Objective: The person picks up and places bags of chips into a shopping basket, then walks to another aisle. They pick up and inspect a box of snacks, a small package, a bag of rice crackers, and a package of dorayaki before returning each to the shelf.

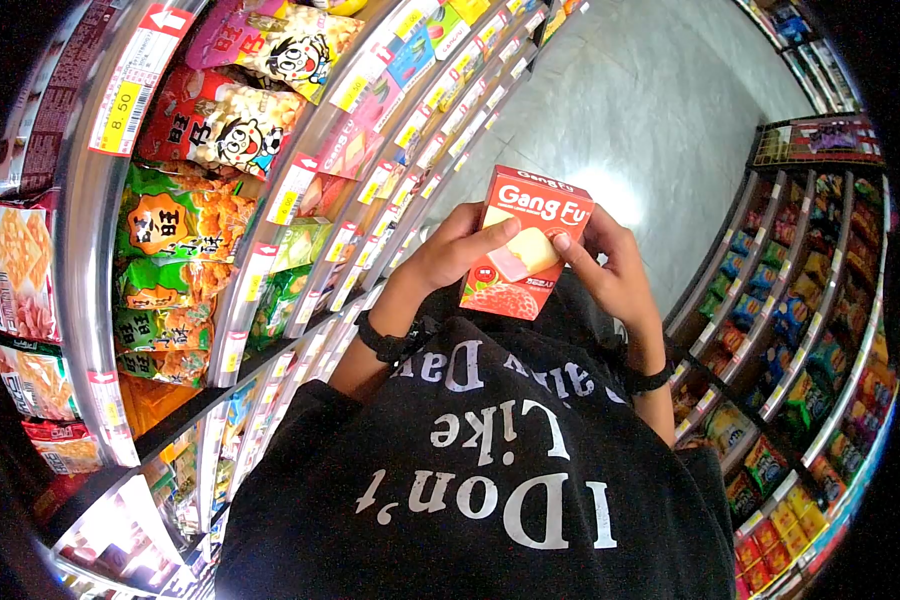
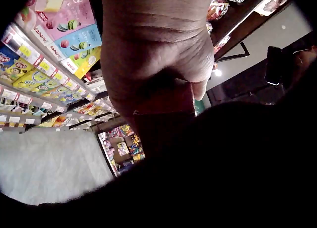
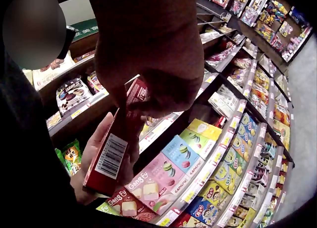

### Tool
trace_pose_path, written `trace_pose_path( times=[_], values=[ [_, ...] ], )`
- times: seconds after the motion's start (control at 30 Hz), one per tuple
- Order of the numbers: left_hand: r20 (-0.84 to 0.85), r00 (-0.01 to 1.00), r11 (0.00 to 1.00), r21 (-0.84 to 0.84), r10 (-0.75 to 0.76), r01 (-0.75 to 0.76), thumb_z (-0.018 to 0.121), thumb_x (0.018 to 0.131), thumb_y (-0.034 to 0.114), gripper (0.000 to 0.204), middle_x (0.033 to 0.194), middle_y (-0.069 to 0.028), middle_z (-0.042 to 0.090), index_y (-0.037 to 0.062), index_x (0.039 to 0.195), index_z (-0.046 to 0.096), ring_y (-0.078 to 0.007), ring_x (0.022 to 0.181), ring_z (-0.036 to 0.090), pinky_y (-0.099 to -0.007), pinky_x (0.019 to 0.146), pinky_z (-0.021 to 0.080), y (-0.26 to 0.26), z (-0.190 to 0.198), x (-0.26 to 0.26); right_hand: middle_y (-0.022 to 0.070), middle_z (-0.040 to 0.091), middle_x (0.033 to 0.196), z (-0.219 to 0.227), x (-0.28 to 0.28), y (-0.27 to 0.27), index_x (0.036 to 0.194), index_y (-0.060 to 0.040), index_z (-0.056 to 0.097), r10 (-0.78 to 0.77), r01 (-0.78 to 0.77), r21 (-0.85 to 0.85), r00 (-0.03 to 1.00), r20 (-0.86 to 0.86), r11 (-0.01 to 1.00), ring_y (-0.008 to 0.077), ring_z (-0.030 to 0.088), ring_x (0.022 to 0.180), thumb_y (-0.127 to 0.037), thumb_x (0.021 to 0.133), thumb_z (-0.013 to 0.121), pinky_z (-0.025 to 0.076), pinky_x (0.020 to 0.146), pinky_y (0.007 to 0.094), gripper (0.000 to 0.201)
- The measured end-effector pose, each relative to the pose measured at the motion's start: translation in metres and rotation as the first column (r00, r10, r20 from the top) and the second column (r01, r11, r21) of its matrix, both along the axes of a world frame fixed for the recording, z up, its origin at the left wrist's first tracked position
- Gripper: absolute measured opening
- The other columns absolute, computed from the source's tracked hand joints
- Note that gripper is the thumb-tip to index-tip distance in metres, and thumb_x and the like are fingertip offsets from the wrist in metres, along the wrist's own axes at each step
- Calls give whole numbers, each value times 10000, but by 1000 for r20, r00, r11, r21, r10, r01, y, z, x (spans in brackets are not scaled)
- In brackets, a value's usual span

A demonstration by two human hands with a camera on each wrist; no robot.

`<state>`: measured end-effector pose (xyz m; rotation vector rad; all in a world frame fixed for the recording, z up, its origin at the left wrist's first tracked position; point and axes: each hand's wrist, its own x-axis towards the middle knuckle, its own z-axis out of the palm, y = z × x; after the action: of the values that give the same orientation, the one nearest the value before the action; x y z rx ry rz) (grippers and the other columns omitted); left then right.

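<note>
Grey floor [image 1: 610, 110] shines across the top middle of the frame, between snack shelves [image 1: 245, 310] filling the left side and more shelves [image 1: 790, 360] curving down the right. At the centre, a red Gang Fu box [image 1: 528, 255] is held tilted in front of a black printed T-shirt [image 1: 500, 440]. Left hand [image 1: 455, 248] and right hand [image 1: 615, 272] both grip it from the sides, thumbs on its front. Red and pink Gang Fu cartons [image 3: 156, 178] lie at lower middle in the right wrist view; a red popcorn bag [image 1: 205, 125] sits at upper left in the head view
</note>
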<state>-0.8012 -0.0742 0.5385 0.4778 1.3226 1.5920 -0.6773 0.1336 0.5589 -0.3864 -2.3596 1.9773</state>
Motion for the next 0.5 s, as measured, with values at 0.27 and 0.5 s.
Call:
trace_pose_path(
  times=[0.27,0.5],
  values=[
    [-176,973,988,66,150,-141,711,997,345,598,1267,-105,622,-8,1411,464,-179,1185,618,-356,1038,488,17,-19,5,25,623,703,3,1,6,915,-26,581,-65,73,196,997,-46,978,108,582,611,-273,856,857,456,562,256,375],
    [-317,948,995,92,1,30,905,779,468,1172,1493,-185,442,-4,1579,189,-296,1409,462,-436,1197,366,19,-15,13,75,705,866,20,1,4,1022,-33,589,174,-173,79,985,-9,982,147,686,748,-306,814,880,521,618,297,451]
  ],
)
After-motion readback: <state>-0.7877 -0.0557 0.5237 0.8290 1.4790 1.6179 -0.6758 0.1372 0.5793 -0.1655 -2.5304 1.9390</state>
